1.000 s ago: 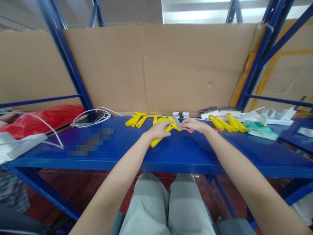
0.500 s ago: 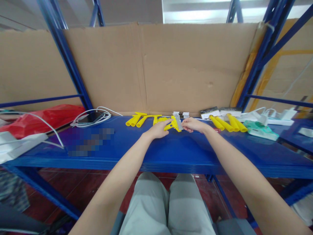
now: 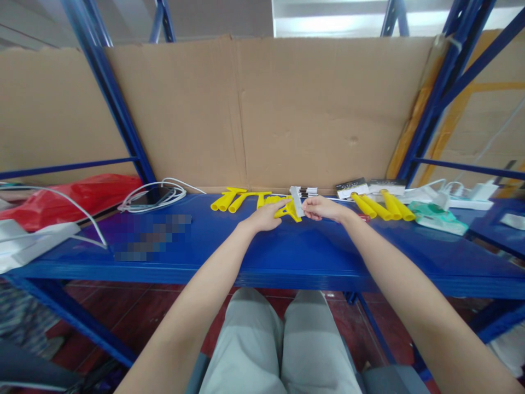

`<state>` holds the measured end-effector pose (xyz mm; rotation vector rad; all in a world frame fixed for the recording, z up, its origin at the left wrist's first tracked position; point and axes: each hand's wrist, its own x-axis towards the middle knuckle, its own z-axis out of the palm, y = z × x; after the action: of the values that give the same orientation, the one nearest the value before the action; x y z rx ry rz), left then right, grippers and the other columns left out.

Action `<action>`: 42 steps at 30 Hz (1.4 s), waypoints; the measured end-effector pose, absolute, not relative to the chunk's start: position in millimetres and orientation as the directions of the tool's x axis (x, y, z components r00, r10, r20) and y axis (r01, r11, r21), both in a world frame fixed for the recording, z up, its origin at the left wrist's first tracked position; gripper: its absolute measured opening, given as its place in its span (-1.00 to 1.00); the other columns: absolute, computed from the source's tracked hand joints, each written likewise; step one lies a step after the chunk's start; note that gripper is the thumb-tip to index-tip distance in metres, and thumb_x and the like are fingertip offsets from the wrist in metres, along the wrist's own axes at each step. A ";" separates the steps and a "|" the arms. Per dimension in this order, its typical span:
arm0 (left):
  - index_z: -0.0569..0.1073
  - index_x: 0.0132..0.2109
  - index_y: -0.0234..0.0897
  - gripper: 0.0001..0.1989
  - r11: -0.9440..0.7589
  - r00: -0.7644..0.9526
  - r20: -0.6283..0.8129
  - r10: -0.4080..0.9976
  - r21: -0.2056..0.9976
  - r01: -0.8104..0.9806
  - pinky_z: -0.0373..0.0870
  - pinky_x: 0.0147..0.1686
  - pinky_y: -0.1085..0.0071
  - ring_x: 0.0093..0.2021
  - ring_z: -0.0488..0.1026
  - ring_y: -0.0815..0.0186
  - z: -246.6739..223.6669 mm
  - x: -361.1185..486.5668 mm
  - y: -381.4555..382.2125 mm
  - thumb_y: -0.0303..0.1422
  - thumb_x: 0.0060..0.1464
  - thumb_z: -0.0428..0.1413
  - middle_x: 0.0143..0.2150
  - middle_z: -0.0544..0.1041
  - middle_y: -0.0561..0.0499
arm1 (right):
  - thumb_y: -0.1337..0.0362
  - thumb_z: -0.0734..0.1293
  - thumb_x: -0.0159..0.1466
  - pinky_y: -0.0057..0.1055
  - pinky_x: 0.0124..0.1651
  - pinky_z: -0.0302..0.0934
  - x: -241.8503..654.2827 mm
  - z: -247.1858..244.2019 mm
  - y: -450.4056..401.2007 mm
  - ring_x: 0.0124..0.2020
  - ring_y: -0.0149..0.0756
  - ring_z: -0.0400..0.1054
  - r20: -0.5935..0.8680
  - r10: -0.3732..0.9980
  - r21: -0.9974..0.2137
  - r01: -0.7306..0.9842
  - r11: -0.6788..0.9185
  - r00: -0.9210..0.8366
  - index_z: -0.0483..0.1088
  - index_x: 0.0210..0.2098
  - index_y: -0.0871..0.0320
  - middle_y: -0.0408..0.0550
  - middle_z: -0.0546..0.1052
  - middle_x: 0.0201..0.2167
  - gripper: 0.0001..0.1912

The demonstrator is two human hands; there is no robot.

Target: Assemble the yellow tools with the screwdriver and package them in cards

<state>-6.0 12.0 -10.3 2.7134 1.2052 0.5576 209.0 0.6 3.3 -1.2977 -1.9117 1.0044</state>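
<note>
Left grip [image 3: 268,216]: holding yellow plastic T-headed tool [image 3: 292,212] | Right grip [image 3: 318,208]: pinching flat grey metal strip [image 3: 296,200] | Location: toward blue surface [image 3: 295,254] rear edge

Two hands are shown, one left hand [image 3: 266,218] and one right hand [image 3: 320,208], with one yellow tool [image 3: 291,210] and one grey plate [image 3: 296,201] counted between them. Four yellow handles [image 3: 390,206] are seen at right; at left, three yellow tubes [image 3: 225,203] are counted by their open ends. Two black-and-white cards [image 3: 351,189], one green packet [image 3: 437,216] and one red bag [image 3: 86,200] are also shown.
</note>
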 end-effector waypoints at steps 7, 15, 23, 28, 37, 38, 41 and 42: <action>0.18 0.33 -0.19 -0.28 -0.693 0.620 0.316 0.718 0.239 0.680 0.14 0.27 0.24 0.27 0.25 0.18 -11.9 -6.9 15.1 -0.57 0.00 -0.01 0.33 0.26 -0.03 | 0.41 0.23 0.00 -0.57 -0.62 -0.05 210.7 -1.0 5.2 -0.70 -0.55 0.10 0.018 0.925 -0.808 0.539 0.238 -0.381 0.29 -0.62 0.19 -0.22 0.31 -0.73 -0.91; 0.25 0.30 -0.12 -0.37 -0.753 0.692 0.301 0.656 0.201 0.626 0.26 0.15 0.32 0.16 0.37 0.26 -12.2 -8.4 16.7 -0.55 0.07 -0.05 0.24 0.39 0.00 | 0.35 0.27 0.03 -0.56 -0.63 -0.03 210.4 -0.7 4.0 -0.71 -0.54 0.10 -0.042 0.911 -0.805 0.554 0.212 -0.410 0.35 -0.58 0.20 -0.20 0.35 -0.72 -0.92; 0.24 0.31 -0.15 -0.40 -0.715 0.673 0.246 0.698 0.184 0.674 0.32 0.05 0.35 0.02 0.46 0.26 -7.8 -5.7 10.0 -0.55 0.13 -0.09 0.15 0.48 -0.05 | 0.35 0.29 0.06 -0.56 -0.61 0.00 207.8 0.4 1.9 -0.69 -0.54 0.13 -0.044 0.924 -0.816 0.547 0.186 -0.380 0.34 -0.59 0.20 -0.20 0.34 -0.71 -0.89; 0.20 0.33 -0.10 -0.40 -0.710 0.670 0.249 0.700 0.138 0.690 0.30 0.07 0.36 0.07 0.44 0.26 -9.9 -5.6 9.4 -0.53 0.16 -0.10 0.20 0.43 -0.04 | 0.36 0.29 0.05 -0.56 -0.61 0.00 211.9 -0.7 3.3 -0.68 -0.55 0.14 -0.026 0.917 -0.826 0.525 0.205 -0.398 0.34 -0.57 0.19 -0.20 0.36 -0.67 -0.92; 0.21 0.32 -0.07 -0.43 -0.689 0.662 0.254 0.705 0.026 0.724 0.28 0.12 0.28 0.14 0.38 0.20 -10.3 -3.6 8.3 -0.48 0.19 -0.10 0.18 0.44 -0.06 | 0.24 0.41 0.08 -0.57 -0.61 0.09 209.3 -10.2 11.0 -0.65 -0.50 0.25 -0.050 0.923 -0.903 0.412 0.122 -0.382 0.34 -0.49 0.18 -0.16 0.42 -0.66 -0.83; 0.21 0.32 -0.07 -0.43 -0.686 0.660 0.246 0.709 0.024 0.728 0.28 0.12 0.28 0.15 0.38 0.19 -9.7 -3.2 7.5 -0.49 0.18 -0.10 0.19 0.43 -0.06 | 0.24 0.42 0.08 -0.57 -0.61 0.10 209.1 -12.2 12.5 -0.65 -0.50 0.25 -0.053 0.920 -0.911 0.395 0.114 -0.388 0.34 -0.49 0.19 -0.17 0.41 -0.67 -0.81; 0.23 0.31 -0.07 -0.42 -0.687 0.665 0.216 0.715 0.045 0.725 0.27 0.12 0.31 0.17 0.37 0.21 -8.2 -2.2 4.9 -0.50 0.16 -0.07 0.23 0.40 -0.03 | 0.21 0.44 0.08 -0.57 -0.62 0.10 208.9 -16.8 16.1 -0.68 -0.51 0.24 -0.053 0.910 -0.918 0.378 0.118 -0.411 0.34 -0.51 0.20 -0.18 0.39 -0.69 -0.77; 0.23 0.31 -0.07 -0.41 -0.690 0.668 0.205 0.715 0.055 0.722 0.27 0.11 0.33 0.16 0.38 0.22 -7.9 -2.2 4.3 -0.50 0.15 -0.06 0.23 0.40 -0.02 | 0.20 0.44 0.08 -0.58 -0.63 0.10 208.6 -17.6 16.5 -0.68 -0.52 0.23 -0.053 0.906 -0.916 0.381 0.124 -0.421 0.35 -0.52 0.20 -0.18 0.40 -0.69 -0.76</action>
<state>-2.2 4.3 -7.9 2.8975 1.2484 0.3356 208.6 16.5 -17.6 -1.2405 -1.8713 1.2737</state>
